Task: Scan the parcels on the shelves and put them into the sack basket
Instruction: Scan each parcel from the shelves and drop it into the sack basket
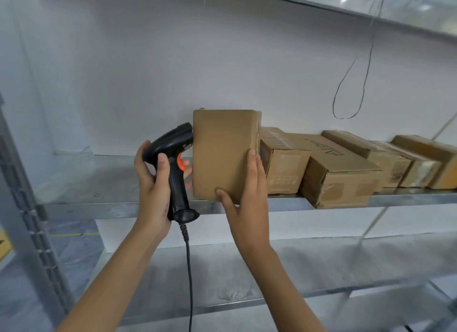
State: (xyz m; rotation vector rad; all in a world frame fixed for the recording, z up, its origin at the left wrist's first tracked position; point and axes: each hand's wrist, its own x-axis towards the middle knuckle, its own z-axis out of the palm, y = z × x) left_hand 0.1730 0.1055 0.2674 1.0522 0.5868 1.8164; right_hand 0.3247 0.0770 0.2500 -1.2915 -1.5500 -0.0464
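My left hand [153,183] grips a black barcode scanner [173,163] with an orange trigger; its head points right, close against the left side of a brown cardboard parcel [222,153]. My right hand [247,198] holds that parcel upright at its lower right corner, thumb on the front face and fingers round the right edge, just above the front edge of the metal shelf [99,205]. A black cable [189,269] hangs down from the scanner's handle.
Several more cardboard parcels [341,173] lie in a row on the shelf to the right. A lower shelf [321,265] runs below, and an upper shelf [371,0] overhead. A thin wire loop [346,101] hangs at the right. A shelf upright [27,208] stands at left.
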